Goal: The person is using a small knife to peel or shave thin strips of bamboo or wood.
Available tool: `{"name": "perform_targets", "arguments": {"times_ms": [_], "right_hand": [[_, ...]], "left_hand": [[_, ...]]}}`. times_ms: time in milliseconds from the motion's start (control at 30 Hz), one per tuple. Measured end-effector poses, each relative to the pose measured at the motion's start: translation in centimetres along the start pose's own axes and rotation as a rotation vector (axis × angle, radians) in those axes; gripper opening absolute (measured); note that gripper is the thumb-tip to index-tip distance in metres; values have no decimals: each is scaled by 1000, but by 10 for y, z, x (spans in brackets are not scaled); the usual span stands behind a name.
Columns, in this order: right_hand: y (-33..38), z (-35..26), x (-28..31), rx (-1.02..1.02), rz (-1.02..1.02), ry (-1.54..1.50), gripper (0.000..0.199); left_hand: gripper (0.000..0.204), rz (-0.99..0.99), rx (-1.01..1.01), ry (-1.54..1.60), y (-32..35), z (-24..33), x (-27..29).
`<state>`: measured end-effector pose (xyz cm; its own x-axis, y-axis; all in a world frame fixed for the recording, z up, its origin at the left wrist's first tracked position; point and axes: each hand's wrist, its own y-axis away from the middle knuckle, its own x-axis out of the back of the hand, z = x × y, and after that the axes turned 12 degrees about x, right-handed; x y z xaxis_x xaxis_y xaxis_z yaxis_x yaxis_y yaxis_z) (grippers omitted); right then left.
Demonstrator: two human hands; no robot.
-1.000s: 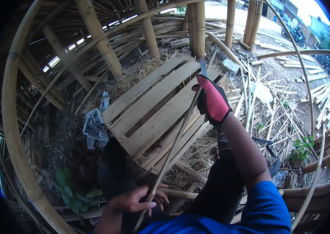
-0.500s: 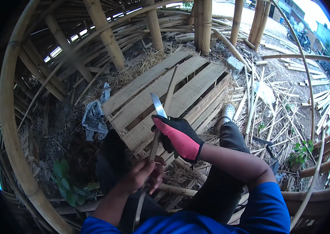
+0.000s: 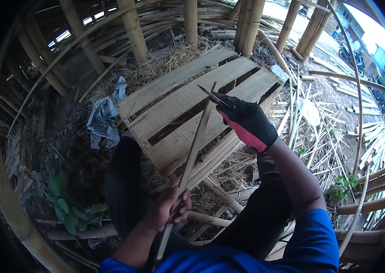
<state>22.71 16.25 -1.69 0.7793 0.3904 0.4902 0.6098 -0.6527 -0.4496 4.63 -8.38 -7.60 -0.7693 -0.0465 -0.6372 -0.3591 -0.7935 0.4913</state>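
Note:
My bare left hand (image 3: pixel 170 208) is closed around the lower part of a long bamboo strip (image 3: pixel 195 144), which slants up and away from my lap. In my right hand (image 3: pixel 247 119), covered by a black and pink glove, is a knife (image 3: pixel 210 94). Its blade points left and lies across the far end of the strip; whether it is cutting in, I cannot tell. Glove fingers hide the knife's handle. Beneath the strip stands a slatted wooden crate (image 3: pixel 174 103), in front of my legs.
Crumpled newspaper (image 3: pixel 103 122) lies left of the crate. Bamboo posts (image 3: pixel 247 27) rise behind it, with stacked poles beyond. Split bamboo pieces (image 3: pixel 313 132) litter the ground at right. A curved pole (image 3: pixel 10 200) runs down the left side, past a leafy plant (image 3: pixel 67 209).
My right hand has moved up and right with the knife, to the strip's far end. The blade has turned to point left. My left hand keeps its grip, slightly lower.

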Motion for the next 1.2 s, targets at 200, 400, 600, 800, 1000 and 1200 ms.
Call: {"name": "perform_targets", "arguments": {"times_ms": [200,400,600,800,1000,1200], "right_hand": [[8,-51,-20,143,-242,533,46],[21,-57,-40,345,-321,810,38],[12,-50,-43,409,-210,737,35],[-5,-31,-54,589,-87,766,47],[-46,13,-5,111,64,1112,59],[-6,-26,-55,383,-54,875,41]], "left_hand": [[38,4,-75,-92,3,-10,6],[42,21,-110,-82,6,-14,5],[42,141,-40,-106,10,-8,-8],[48,242,-96,-161,6,-8,-6],[43,313,-203,-304,-1,-20,-9],[42,278,-184,-205,6,-15,-1]]}}
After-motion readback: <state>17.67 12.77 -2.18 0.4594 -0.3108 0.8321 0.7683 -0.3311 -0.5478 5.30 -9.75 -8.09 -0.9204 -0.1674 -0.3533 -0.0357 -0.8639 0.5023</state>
